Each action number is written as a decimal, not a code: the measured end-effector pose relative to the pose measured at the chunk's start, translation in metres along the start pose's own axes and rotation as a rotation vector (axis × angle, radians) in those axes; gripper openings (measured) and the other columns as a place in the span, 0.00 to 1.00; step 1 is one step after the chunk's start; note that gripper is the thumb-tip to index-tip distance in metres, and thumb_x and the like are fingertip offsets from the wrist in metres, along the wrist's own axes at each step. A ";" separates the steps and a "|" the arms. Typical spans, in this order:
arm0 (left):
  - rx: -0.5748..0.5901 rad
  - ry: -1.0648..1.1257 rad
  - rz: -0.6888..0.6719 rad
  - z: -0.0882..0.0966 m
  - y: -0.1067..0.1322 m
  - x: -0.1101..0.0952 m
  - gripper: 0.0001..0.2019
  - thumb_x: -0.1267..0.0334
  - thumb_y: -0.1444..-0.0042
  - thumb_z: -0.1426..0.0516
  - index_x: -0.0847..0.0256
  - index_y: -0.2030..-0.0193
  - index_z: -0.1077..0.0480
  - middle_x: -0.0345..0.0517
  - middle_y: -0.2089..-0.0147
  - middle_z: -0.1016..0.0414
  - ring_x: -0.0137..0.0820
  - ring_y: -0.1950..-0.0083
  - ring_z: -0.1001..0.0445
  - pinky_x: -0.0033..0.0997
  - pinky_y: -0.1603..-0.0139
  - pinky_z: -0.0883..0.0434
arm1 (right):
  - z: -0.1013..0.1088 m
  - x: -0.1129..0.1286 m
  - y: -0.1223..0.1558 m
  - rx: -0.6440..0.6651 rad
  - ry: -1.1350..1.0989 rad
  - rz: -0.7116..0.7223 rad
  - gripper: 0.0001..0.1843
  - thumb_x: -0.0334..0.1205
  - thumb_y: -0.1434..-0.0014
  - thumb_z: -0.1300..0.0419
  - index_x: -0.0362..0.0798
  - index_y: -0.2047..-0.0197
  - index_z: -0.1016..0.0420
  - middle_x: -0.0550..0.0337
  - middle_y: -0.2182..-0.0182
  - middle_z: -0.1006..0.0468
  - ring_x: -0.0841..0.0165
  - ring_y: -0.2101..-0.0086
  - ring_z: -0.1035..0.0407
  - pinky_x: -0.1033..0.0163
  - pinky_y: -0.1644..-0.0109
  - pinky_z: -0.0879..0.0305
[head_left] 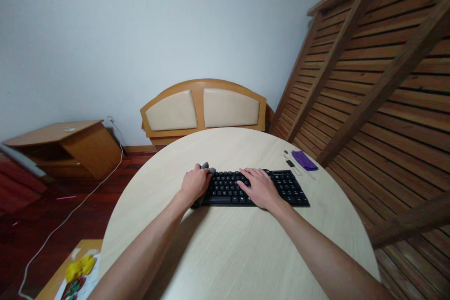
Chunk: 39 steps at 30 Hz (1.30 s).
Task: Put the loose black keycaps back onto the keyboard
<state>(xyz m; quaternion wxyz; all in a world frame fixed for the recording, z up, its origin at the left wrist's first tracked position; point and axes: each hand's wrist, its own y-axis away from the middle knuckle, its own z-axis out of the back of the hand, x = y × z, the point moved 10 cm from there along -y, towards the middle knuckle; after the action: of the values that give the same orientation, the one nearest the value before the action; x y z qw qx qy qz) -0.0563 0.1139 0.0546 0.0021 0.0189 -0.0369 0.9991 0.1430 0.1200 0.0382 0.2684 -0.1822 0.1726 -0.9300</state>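
Observation:
A black keyboard (228, 192) lies lengthwise across the round, pale wood-grain table (218, 253). At its left end, my left hand (195, 182) is closed around a bunched dark grey cloth (204, 166), whose folds poke out above the fingers and below the palm. The cloth rests against the keyboard's left keys. My right hand (259, 186) lies palm down, fingers spread, over the keys right of the middle, covering part of them. The number pad (288, 186) shows to the right of that hand.
Right of the keyboard lie a folded purple cloth (304, 160), a small black item (289, 163) and thin stick-like pieces. A headboard (199, 85) stands behind the table, wooden slats (351, 98) lean on the right, and a white cable (75, 218) crosses the floor.

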 end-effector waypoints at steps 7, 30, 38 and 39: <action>0.012 0.033 -0.013 0.000 0.023 0.003 0.16 0.55 0.31 0.52 0.52 0.45 0.27 0.51 0.52 0.30 0.36 0.60 0.23 0.34 0.59 0.27 | 0.000 0.000 0.000 0.006 -0.003 -0.013 0.24 0.53 0.31 0.50 0.50 0.39 0.29 0.53 0.44 0.26 0.60 0.44 0.34 0.50 0.33 0.49; -0.044 0.071 -0.013 0.010 0.021 -0.016 0.16 0.55 0.31 0.52 0.51 0.45 0.26 0.50 0.51 0.30 0.35 0.61 0.23 0.33 0.59 0.27 | 0.000 0.000 0.000 -0.006 0.006 0.001 0.24 0.53 0.32 0.50 0.50 0.39 0.29 0.53 0.44 0.26 0.60 0.44 0.34 0.50 0.34 0.49; -0.026 0.063 -0.031 0.003 0.039 -0.026 0.16 0.56 0.31 0.52 0.53 0.47 0.25 0.51 0.49 0.32 0.35 0.61 0.23 0.34 0.60 0.26 | -0.001 -0.001 0.000 -0.010 0.009 -0.006 0.24 0.52 0.32 0.50 0.50 0.39 0.29 0.53 0.44 0.26 0.61 0.44 0.34 0.50 0.34 0.49; -0.028 0.064 -0.040 0.004 0.043 -0.028 0.16 0.56 0.31 0.52 0.52 0.47 0.25 0.51 0.49 0.32 0.34 0.62 0.23 0.34 0.60 0.26 | -0.001 -0.001 0.000 -0.009 0.009 -0.007 0.24 0.52 0.32 0.50 0.50 0.39 0.29 0.53 0.44 0.26 0.61 0.43 0.34 0.51 0.34 0.49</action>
<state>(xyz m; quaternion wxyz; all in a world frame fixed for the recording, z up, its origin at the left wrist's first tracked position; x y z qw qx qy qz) -0.0285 0.0706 0.0540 0.0235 -0.0123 -0.0504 0.9984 0.1432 0.1204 0.0372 0.2636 -0.1801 0.1774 -0.9309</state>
